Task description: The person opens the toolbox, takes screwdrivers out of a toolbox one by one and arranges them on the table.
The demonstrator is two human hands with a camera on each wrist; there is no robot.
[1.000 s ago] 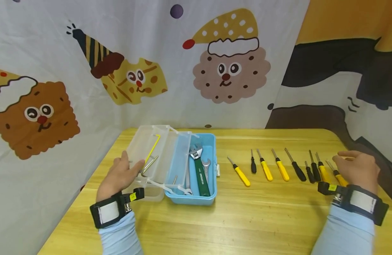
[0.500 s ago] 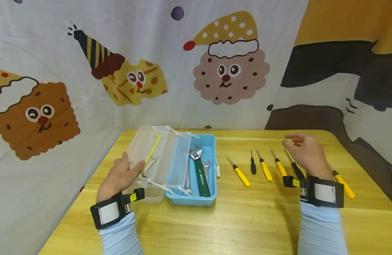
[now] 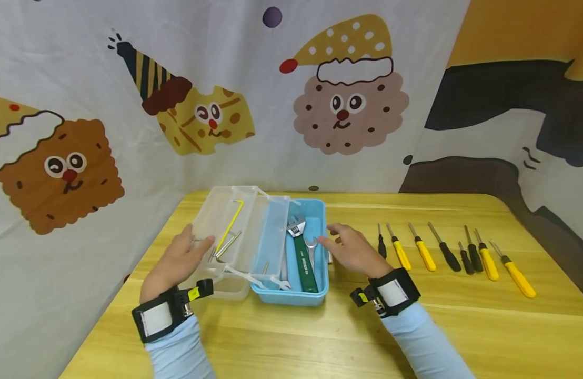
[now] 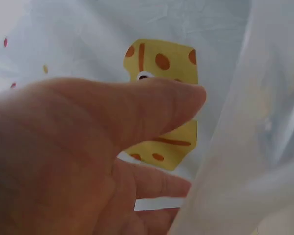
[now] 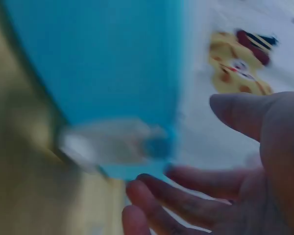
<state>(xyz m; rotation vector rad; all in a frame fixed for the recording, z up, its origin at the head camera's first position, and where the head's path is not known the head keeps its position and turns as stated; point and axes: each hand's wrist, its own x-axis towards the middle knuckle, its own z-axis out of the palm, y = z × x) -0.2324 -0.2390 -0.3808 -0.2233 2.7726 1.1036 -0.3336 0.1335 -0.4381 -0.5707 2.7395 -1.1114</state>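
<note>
A light-blue toolbox (image 3: 289, 300) stands with its clear lid and trays (image 3: 270, 216) folded out to the left. My left hand (image 3: 175, 258) is at the lid's left side, thumb straight; in the left wrist view its fingers reach behind the cloudy plastic (image 4: 235, 186). Beside the box's right wall is my right hand (image 3: 358, 252), fingers loosely bent and holding nothing, near a white latch (image 5: 105, 142). Inside the box lie a green-handled adjustable wrench (image 3: 304, 263) and a small wrench (image 3: 312, 247). A yellow hex key (image 3: 231, 223) and several metal keys (image 3: 229, 245) sit in the lid.
Several screwdrivers lie in a row on the wooden table (image 3: 414, 321), among them a yellow-handled one (image 3: 519, 276) at the far right and a black-handled one (image 3: 445, 250). A cartoon-print cloth (image 3: 272, 163) hangs behind and along the left.
My right hand has swept left from the far-right screwdrivers to the toolbox's right side, now covering the leftmost yellow screwdriver's place. The left hand stays at the lid.
</note>
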